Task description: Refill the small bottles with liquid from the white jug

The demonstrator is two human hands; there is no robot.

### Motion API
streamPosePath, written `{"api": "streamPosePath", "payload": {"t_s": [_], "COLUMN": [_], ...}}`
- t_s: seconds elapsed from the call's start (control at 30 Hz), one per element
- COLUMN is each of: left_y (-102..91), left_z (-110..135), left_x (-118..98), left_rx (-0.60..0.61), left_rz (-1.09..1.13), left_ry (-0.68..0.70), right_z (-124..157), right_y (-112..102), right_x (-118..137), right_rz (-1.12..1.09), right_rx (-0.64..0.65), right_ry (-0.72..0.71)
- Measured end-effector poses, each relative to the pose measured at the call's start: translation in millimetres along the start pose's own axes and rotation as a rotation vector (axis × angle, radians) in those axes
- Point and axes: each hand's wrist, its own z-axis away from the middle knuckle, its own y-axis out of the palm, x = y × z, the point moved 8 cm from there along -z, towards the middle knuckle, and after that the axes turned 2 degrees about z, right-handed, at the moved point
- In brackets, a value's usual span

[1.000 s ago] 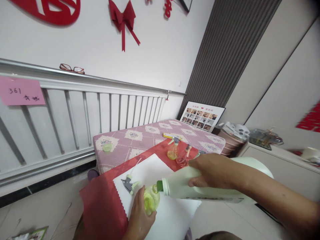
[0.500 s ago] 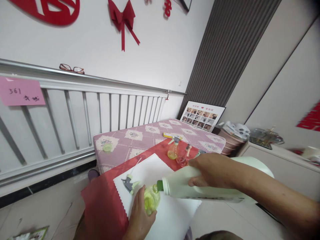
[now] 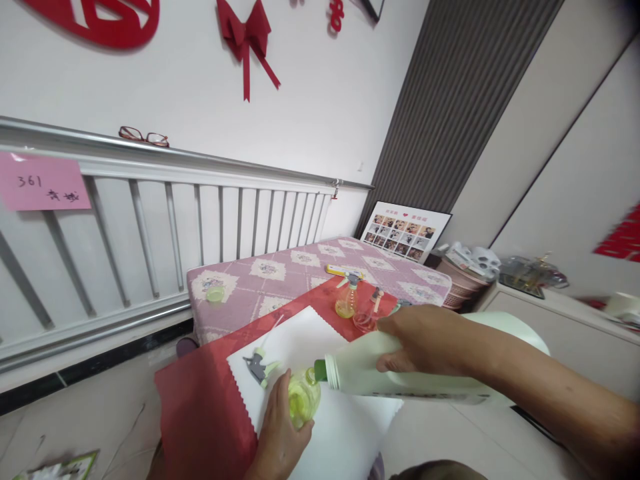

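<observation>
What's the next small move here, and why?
Perhaps tip the pale green jug slightly with the right hand: it looks nearly level, its green spout at the mouth of the small bottle in the left hand, and no stream shows clearly.

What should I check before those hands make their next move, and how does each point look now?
1. Left hand steadying the small clear bottle: ok, fingers and thumb are around it.
2. Right hand gripping the large pale-green jug: ok, the jug is tilted almost flat.
3. Green spout lined up with the bottle's mouth: ok, though I cannot tell whether they touch.
4. Liquid level in the small bottle: cannot tell; it looks yellow-green, but no clear level shows.
5. Gray trigger sprayer head off the bottle: ok, it lies on the white sheet.
</observation>
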Motion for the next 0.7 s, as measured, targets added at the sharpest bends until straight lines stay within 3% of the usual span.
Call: {"api": "streamPosePath", "payload": {"t_s": [0.7], "left_y": [-2.4], "left_z": [1.3], "left_x": [-1.5], "left_rx": [0.012], "left_rz": [0.01], "left_ry": [-0.019], "right_z": [-0.9], "right_y": [-2.8], "right_x": [4.2], "right_rz": [0.029], "right_rx": [0.01], "right_ry": [-0.006]}}
